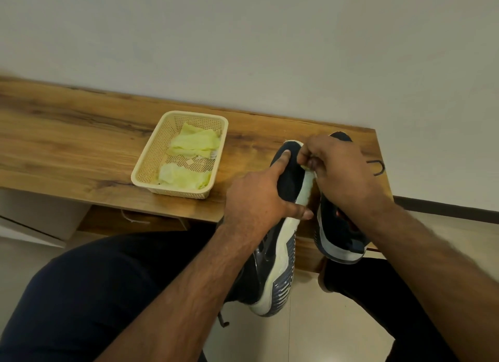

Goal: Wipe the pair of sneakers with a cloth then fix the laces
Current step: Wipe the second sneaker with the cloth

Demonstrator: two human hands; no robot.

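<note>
The light is dim, soft and warm, giving the whole view a yellowish cast. No lamp shows; the wall [243, 37] is evenly lit and greys toward the upper corners. Shadows are faint and soft-edged, darkest under the desk [67, 145] edge and between the shoes. A weak sheen lies on the floor [324, 321] tiles. Wide-angle distortion bows the desk's far edge and stretches the forearms at the bottom. Detail is slightly soft overall, with mild blur on the right hand [343, 167].

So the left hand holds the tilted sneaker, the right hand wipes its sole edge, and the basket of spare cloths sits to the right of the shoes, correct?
Not quite: the head view shows the basket to the left of the shoes. The rest holds.
</note>
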